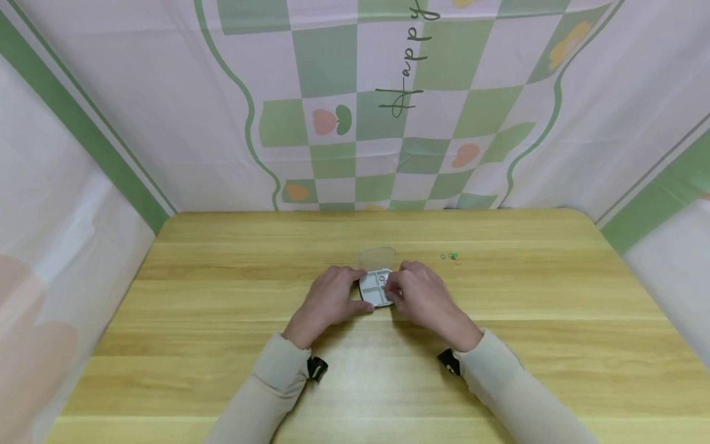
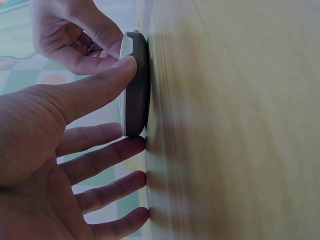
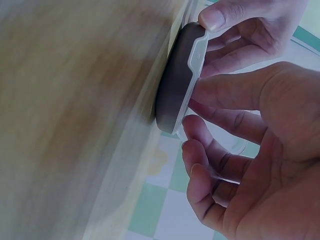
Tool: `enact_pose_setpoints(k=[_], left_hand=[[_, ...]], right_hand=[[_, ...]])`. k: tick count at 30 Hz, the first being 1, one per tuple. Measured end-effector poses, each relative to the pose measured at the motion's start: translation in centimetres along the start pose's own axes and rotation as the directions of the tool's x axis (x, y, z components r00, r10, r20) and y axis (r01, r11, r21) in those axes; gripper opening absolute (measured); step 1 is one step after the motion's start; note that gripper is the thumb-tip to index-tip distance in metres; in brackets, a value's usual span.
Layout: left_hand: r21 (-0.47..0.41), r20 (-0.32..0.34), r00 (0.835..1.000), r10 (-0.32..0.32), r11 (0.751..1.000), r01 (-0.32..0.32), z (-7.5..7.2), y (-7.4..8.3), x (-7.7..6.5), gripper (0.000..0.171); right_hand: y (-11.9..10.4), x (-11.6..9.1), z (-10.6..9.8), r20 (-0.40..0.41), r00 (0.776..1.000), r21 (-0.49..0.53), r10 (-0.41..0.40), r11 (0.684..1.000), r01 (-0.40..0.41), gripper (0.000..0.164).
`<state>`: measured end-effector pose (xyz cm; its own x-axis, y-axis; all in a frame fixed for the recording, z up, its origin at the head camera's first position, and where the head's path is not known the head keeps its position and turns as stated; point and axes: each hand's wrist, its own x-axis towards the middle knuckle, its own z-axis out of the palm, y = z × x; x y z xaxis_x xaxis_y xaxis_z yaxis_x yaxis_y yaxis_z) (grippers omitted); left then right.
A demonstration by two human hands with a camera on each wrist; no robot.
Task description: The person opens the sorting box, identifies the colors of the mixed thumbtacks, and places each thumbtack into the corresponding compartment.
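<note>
A small case (image 1: 370, 295) lies on the table with its clear lid (image 1: 378, 258) raised at the back. Its white inside is divided into compartments, and its base (image 2: 137, 90) is dark. Small ring-like pieces (image 1: 383, 279) sit in the far right compartment. My left hand (image 1: 330, 298) holds the case from the left, thumb at the near edge and index finger at the far side. Over the right compartments is my right hand (image 1: 424, 296), fingers curled and thumb and index fingertips down at the case. Whether they pinch anything is hidden.
Several tiny pieces lie on the wooden table (image 1: 222, 370) right of the case, among them a green one (image 1: 455, 254), an orange one (image 1: 458, 263) and a ring-like one (image 1: 442, 256). A patterned cloth (image 1: 383, 154) hangs behind the table's far edge.
</note>
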<state>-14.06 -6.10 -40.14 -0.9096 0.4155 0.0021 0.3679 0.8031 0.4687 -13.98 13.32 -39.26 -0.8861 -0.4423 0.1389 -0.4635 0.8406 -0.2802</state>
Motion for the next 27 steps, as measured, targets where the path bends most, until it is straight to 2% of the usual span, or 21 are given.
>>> enact_pose_setpoints(k=[19,27], left_hand=[[0.007,0.003,1.000,-0.001,1.000,0.001,-0.1,0.0,0.0,0.067],[-0.003,0.007,1.000,-0.011,1.000,0.011,-0.1,0.2,-0.1,0.069]], right_hand=[[0.3,0.0,-0.4,0.002,1.000,-0.024,0.005,1.000,-0.004,0.008],[0.9,0.0,-1.1,0.022,0.999,0.008,0.043,0.999,-0.043,0.009]])
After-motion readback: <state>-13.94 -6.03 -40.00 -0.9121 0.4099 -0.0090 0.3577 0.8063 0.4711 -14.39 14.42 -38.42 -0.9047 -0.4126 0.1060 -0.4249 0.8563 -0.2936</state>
